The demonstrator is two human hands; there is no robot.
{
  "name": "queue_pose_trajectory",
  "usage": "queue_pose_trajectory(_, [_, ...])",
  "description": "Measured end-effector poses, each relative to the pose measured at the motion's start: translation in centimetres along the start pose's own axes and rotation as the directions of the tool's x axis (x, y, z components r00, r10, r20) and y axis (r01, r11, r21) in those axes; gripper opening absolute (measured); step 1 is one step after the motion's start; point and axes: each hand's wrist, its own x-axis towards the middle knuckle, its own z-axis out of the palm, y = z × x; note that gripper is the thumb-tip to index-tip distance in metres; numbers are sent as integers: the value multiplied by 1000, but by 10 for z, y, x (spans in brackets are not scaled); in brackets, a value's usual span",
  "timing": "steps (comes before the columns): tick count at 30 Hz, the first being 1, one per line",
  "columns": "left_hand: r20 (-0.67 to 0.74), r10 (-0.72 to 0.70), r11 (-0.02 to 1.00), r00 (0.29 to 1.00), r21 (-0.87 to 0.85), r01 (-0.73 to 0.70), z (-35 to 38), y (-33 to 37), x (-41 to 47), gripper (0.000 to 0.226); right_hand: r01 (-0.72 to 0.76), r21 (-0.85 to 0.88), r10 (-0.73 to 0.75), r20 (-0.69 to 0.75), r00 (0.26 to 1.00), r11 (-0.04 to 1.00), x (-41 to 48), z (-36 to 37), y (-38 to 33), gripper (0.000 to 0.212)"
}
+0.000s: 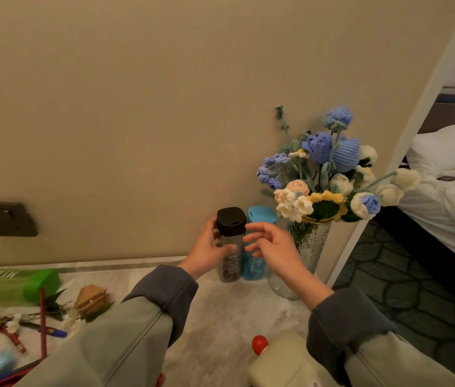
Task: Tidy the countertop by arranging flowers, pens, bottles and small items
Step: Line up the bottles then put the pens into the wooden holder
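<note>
Beige wall [137, 107] filled most of the view, with a dark switch plate [4, 219] set low on its left. A bed [444, 196] with white linen lay at the far right, beyond a white frame. Pale marbled bench [234, 317] ran along the foot of the wall.

At the bench's far right corner stood a textured glass vase [311, 244] holding crocheted flowers [329, 169] in blue, cream, peach and yellow. Just left of the vase, a blue bottle [251, 270] stood upright against the wall, and a clear bottle with a black cap [231, 263] stood just left of that, the two side by side.

The left hand [206, 247] gripped the black-capped bottle from its left side, thumb across the front and fingers curled round behind, just under the cap. The right hand [273, 244] hung in front of the blue bottle with fingers loosely spread and nothing in its grasp; whether its fingertips touched either bottle could not be told.

A green bottle [3, 286] lay on its side far to the left, well apart from both hands. Near it sat a small wooden piece [92, 300], loose stems and a purple pen [53, 332]. A red ball [259, 343] rested against a cream object [282, 361] at the near edge, between the sleeves.
</note>
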Motion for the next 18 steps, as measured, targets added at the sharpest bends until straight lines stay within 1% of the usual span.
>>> queue_pose_trajectory(2, [3, 6, 1000, 1000, 9, -6, 1, -1, 2, 78, -3, 5, 3, -1, 1000, 1000, 1, 0, 3, 41])
queue_pose_trajectory(7, [78, 9, 999, 997, 36, -11, 1, 2, 7, 74, -4, 0, 4, -7, 1000, 1000, 2, 1, 8, 38])
queue_pose_trajectory(14, [72, -8, 994, 997, 106, 1, -2, 1, 5, 78, 0, -2, 0, -15, 1000, 1000, 0, 2, 6, 37])
queue_pose_trajectory(18, [60, -33, 996, 998, 85, 27, -4, 3, 0, 86, 16, 10, -16, -6, 1000, 1000, -5, 2, 4, 36])
